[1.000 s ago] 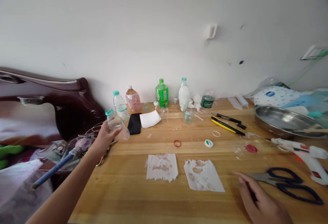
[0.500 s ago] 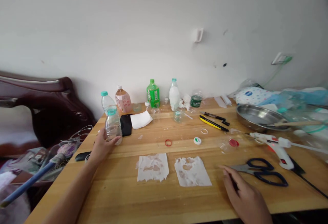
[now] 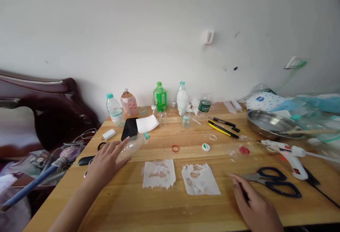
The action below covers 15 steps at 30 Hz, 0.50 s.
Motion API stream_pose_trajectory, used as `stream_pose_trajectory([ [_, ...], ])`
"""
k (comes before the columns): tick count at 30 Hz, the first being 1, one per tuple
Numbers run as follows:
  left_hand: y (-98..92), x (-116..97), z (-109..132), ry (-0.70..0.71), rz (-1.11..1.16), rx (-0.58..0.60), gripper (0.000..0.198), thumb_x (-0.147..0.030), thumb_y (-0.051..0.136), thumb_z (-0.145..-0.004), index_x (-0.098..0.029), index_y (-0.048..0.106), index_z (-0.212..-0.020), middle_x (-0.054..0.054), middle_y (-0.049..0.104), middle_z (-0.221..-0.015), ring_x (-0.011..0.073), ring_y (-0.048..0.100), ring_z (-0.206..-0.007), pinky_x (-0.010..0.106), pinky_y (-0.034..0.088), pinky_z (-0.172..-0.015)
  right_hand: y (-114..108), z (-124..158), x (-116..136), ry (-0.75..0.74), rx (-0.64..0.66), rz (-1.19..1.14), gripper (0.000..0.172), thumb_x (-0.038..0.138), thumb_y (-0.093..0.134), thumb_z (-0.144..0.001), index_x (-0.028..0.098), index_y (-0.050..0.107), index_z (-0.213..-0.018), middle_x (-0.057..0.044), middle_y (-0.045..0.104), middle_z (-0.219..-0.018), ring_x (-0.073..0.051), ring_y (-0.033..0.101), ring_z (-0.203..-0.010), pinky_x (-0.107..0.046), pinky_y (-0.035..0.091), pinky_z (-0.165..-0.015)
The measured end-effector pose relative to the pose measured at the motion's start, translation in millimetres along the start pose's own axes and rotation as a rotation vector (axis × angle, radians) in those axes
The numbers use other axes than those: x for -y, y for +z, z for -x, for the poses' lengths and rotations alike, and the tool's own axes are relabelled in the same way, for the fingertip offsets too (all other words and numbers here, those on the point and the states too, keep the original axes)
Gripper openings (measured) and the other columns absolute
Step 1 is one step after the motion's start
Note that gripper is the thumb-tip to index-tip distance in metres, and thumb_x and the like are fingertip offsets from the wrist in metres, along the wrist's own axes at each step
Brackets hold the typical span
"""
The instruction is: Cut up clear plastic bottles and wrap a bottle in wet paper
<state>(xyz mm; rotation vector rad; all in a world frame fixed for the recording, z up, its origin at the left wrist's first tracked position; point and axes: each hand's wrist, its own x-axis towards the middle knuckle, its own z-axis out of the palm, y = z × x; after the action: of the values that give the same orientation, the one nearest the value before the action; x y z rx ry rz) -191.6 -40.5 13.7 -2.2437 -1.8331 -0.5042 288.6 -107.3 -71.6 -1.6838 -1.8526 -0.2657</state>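
Note:
My left hand [image 3: 106,163] rests on the wooden table [image 3: 164,207], its fingers curled round the base of a clear plastic bottle [image 3: 134,144] with a teal cap. The bottle lies on its side, cap pointing right toward a black phone [image 3: 129,128]. My right hand [image 3: 255,207] lies flat on the table at the lower right, fingers stretched out, just left of blue-handled scissors [image 3: 273,181]. Two stained paper tissues [image 3: 159,173] lie between my hands.
Several bottles [image 3: 160,97] stand along the wall. A red rubber band [image 3: 175,148], a white cap [image 3: 205,147], a yellow utility knife [image 3: 221,129], a steel pan [image 3: 268,123] and a white glue gun [image 3: 289,154] lie further right. A dark wooden headboard [image 3: 53,108] is at left.
The bottle stood upright in my left hand half a second ago; now it lies on its side on the table. My right hand has hardly moved.

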Motion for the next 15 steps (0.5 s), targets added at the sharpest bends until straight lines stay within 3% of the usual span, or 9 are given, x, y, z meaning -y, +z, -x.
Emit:
stream_pose_trajectory([
  [6, 8.6, -2.5, -23.6, -0.009, 0.192, 0.046, 0.06, -0.053, 0.057, -0.091, -0.031, 0.046, -0.145, 0.01, 0.065, -0.125, 0.0331, 0.059, -0.117, 0.048, 0.045, -0.1, -2.4, -1.8, 4.6, 0.01, -0.007, 0.004, 0.034, 0.04, 0.036, -0.102, 0.024, 0.064, -0.11, 0.0, 0.078, -0.094, -0.024, 0.076, -0.078, -0.029, 0.058, -0.058],
  [11, 15.6, -23.2, -53.0, -0.201, 0.575, -0.161, 0.073, -0.055, 0.061, -0.085, -0.022, 0.041, -0.146, 0.013, 0.061, -0.134, 0.0314, 0.06, -0.12, 0.045, 0.047, -0.101, -5.2, -5.1, 9.7, -0.006, -0.037, -0.013, 0.032, 0.037, 0.036, -0.103, 0.024, 0.064, -0.108, 0.0, 0.078, -0.092, -0.023, 0.076, -0.076, -0.029, 0.058, -0.057],
  [15, 25.1, -29.2, -55.9, -0.248, 0.66, -0.248, 0.069, -0.057, 0.059, -0.085, -0.016, 0.048, -0.14, 0.015, 0.061, -0.133, 0.0334, 0.058, -0.123, 0.048, 0.042, -0.107, -5.5, -6.5, 10.4, -0.012, -0.025, -0.039, 0.03, 0.035, 0.036, -0.103, 0.024, 0.063, -0.108, 0.0, 0.078, -0.095, -0.021, 0.076, -0.08, -0.027, 0.058, -0.061],
])
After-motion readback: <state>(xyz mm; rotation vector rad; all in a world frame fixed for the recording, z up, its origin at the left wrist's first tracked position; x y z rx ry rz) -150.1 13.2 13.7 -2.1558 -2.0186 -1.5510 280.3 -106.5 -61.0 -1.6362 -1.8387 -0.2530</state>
